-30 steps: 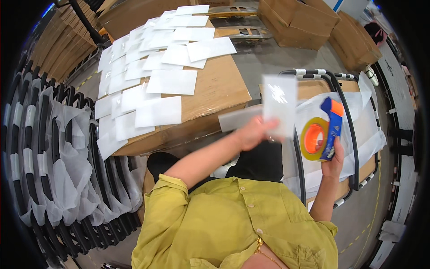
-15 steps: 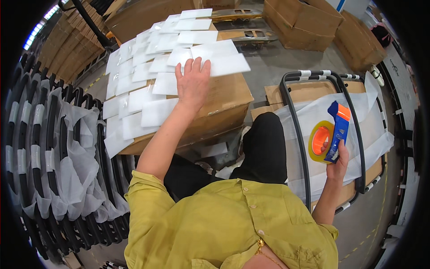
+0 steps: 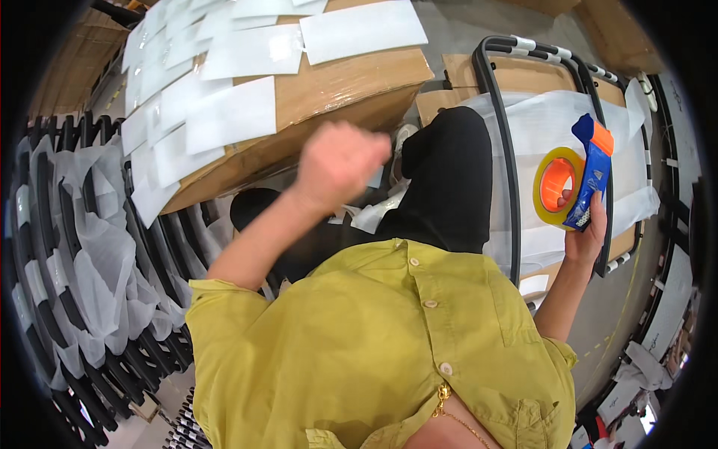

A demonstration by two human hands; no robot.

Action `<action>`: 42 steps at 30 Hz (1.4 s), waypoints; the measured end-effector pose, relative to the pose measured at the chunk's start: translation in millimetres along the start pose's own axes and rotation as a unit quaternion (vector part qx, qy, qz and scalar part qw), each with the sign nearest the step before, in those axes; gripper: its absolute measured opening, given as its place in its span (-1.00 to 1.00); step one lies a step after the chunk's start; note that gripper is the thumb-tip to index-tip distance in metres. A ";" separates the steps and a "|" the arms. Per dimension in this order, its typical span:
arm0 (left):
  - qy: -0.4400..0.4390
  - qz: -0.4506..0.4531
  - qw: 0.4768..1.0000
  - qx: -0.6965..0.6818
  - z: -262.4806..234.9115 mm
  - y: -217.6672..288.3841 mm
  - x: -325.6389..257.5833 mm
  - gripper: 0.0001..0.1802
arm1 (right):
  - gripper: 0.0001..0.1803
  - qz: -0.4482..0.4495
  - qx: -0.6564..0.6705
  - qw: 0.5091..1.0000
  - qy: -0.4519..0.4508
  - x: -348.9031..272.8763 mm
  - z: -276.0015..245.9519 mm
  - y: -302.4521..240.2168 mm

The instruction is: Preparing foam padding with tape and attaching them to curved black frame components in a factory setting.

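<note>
While the right hand point(image 3: 588, 233) grips the lower end of a blue-and-orange handheld tape dispenser point(image 3: 597, 170), its fingers closed around the body, the left hand point(image 3: 342, 163) hangs in the air ahead of the yellow-green buttoned shirt point(image 3: 359, 322), between a brown cardboard box point(image 3: 336, 86) and the lap. The left fingers look bent inward, but blur hides them, so I cannot tell whether they pinch anything. On the dispenser sits a yellowish roll of tape with a bright orange core point(image 3: 553, 184), turned toward the person's left. The dispenser is held upright, slightly tilted, above a black tubular metal frame with white bands point(image 3: 505, 153), whose middle is covered by translucent white wrapping sheet point(image 3: 516, 243) over brown board point(image 3: 523, 76). Thin white rectangular foam sheets point(image 3: 233, 116) overlap in rows across the top of the box, several jutting past its near edge. Beside the person's left, more black tubular frames point(image 3: 37, 288) stand close together, with crumpled translucent wrapping point(image 3: 108, 280) draped among them.
</note>
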State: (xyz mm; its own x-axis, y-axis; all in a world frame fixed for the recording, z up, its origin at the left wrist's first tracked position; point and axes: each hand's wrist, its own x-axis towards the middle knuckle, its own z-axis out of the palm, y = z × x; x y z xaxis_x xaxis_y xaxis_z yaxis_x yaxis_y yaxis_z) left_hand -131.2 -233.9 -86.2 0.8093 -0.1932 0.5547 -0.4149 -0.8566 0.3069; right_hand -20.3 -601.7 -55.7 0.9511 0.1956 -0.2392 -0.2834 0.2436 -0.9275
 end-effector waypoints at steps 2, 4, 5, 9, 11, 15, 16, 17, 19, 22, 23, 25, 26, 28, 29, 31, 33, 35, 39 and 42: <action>-0.138 -0.042 0.988 -0.050 50.3 -4.0 -65.6 -0.87 | -0.58 0.021 -0.031 0.999 -0.014 10.2 -5.7 3.8; -0.390 -0.147 0.906 -0.074 90.5 -21.3 -120.8 -0.71 | -0.58 0.035 -0.039 0.998 0.026 17.3 2.9 9.1; -0.392 -0.147 0.905 -0.081 108.9 -30.0 -142.5 -0.71 | -0.58 0.041 -0.043 0.996 0.061 20.5 7.6 10.4; -0.498 -0.266 0.824 -0.035 177.9 -63.1 -186.9 -0.61 | -0.58 0.070 -0.080 0.990 0.091 28.2 6.1 12.5; -0.295 -0.198 0.933 0.054 232.6 -79.2 -239.2 -0.66 | -0.61 0.088 -0.116 0.981 0.125 26.0 7.0 7.7; -0.278 -0.203 0.938 0.028 311.4 -145.3 -203.7 -0.66 | -0.62 0.137 -0.156 0.962 0.178 47.3 6.5 32.9; -0.265 -0.206 0.942 0.024 327.8 -162.1 -189.4 -0.66 | -0.60 0.142 -0.162 0.961 0.172 52.2 12.8 35.5; -0.253 -0.209 0.945 0.014 343.8 -172.6 -175.1 -0.66 | -0.59 0.149 -0.171 0.959 0.171 54.7 16.4 35.2; -0.241 -0.218 0.946 -0.004 363.9 -182.6 -159.4 -0.66 | -0.57 0.174 -0.186 0.950 0.181 54.8 14.6 36.3; -0.234 -0.238 0.942 -0.030 382.3 -184.1 -150.1 -0.66 | -0.56 0.169 -0.193 0.951 0.172 61.8 29.3 37.1; -0.234 -0.245 0.940 -0.038 386.9 -182.7 -148.6 -0.66 | -0.56 0.170 -0.196 0.952 0.162 63.7 32.0 38.6; -0.235 -0.257 0.936 -0.052 391.3 -177.8 -143.9 -0.67 | -0.56 0.167 -0.195 0.954 0.153 67.6 33.5 38.6; -0.237 -0.264 0.933 -0.058 392.1 -175.2 -142.3 -0.67 | -0.56 0.171 -0.195 0.953 0.157 69.0 32.7 39.8; -0.242 -0.276 0.927 -0.071 390.1 -168.7 -139.1 -0.67 | -0.57 0.177 -0.190 0.953 0.157 70.1 27.3 41.1; -0.244 -0.283 0.924 -0.076 388.1 -165.7 -137.9 -0.67 | -0.57 0.175 -0.190 0.953 0.155 72.2 29.1 40.9; -0.252 -0.297 0.917 -0.088 382.8 -154.5 -139.7 -0.67 | -0.56 0.183 -0.179 0.955 0.147 73.1 32.3 40.7; -0.257 -0.313 0.909 -0.100 378.1 -145.1 -140.2 -0.67 | -0.55 0.181 -0.186 0.954 0.149 72.5 30.1 40.4; -0.260 -0.328 0.901 -0.112 374.9 -137.7 -138.4 -0.67 | -0.55 0.176 -0.194 0.953 0.150 76.1 35.5 41.1; -0.265 -0.355 0.885 -0.141 371.2 -120.4 -132.8 -0.68 | -0.55 0.168 -0.209 0.951 0.156 78.0 45.6 43.9; -0.276 -0.370 0.873 -0.159 360.4 -109.6 -130.2 -0.68 | -0.56 0.167 -0.207 0.952 0.149 77.5 50.5 44.5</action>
State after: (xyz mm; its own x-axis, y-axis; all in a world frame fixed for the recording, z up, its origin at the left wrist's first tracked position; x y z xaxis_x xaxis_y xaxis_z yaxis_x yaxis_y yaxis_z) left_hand -41.2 -287.3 -470.8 0.9453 0.0796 -0.3164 0.2824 -0.6856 0.6710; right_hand 34.6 -527.7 -100.9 0.8262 -0.0973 -0.5550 -0.5627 -0.1918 -0.8041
